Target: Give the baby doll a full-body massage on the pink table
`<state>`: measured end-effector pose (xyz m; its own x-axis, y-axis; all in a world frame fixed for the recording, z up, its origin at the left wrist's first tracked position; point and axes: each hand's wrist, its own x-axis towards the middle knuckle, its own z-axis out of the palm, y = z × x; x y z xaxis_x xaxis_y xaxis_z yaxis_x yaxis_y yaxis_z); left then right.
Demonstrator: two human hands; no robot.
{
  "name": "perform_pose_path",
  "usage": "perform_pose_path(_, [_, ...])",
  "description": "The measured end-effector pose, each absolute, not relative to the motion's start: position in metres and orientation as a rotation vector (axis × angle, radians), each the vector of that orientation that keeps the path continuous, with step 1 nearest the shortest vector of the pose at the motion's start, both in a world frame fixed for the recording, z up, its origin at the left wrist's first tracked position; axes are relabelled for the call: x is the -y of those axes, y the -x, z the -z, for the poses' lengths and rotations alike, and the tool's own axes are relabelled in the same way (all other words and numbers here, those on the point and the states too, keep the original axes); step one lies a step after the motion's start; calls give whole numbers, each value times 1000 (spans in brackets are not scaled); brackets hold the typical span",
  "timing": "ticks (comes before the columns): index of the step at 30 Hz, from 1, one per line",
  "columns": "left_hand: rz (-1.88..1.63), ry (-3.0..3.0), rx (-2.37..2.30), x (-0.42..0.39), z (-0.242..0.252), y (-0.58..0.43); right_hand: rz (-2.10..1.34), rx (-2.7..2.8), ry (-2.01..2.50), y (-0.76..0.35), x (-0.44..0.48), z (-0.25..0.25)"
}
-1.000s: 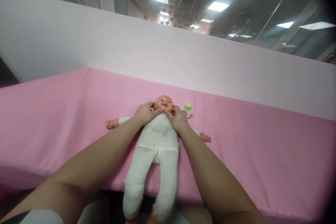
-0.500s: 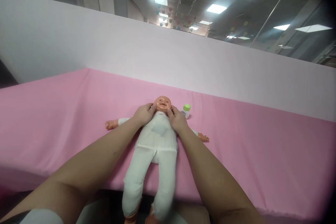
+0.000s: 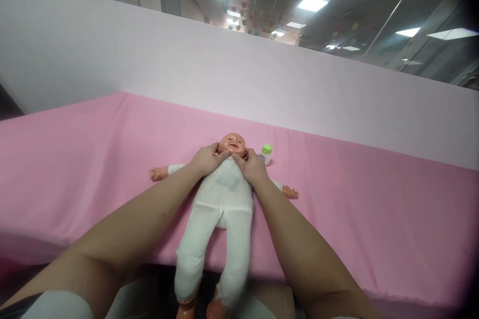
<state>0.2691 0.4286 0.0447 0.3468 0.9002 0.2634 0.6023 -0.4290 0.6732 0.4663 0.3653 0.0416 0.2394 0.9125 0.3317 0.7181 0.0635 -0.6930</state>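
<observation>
A baby doll (image 3: 224, 187) in a white cloth suit lies on its back, arms spread and feet toward me. My left hand (image 3: 208, 160) cups the left side of its head, fingers at the cheek and thumb under the chin. On the other side, my right hand (image 3: 253, 166) holds the head the same way, its thumb near the other thumb below the chin. Some fingers of both hands are hidden behind the head. A small bottle with a green cap (image 3: 266, 153) is just beyond my right hand, partly covered by it.
The doll lies on a padded surface with a pink cover (image 3: 355, 199), its feet past the front edge. A white low wall (image 3: 262, 75) runs along the back, with glass (image 3: 329, 20) above it.
Both thumbs have moved from the doll's cheeks down and inward to just under its chin. The bottle and the doll's body stay in place; the view has tilted slightly.
</observation>
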Motion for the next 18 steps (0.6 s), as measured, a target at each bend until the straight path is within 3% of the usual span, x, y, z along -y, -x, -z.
perform_pose_path(18, [-927,-2118,-1253,-435,-38,-266,-334,1536,1574,-475,-370,-32])
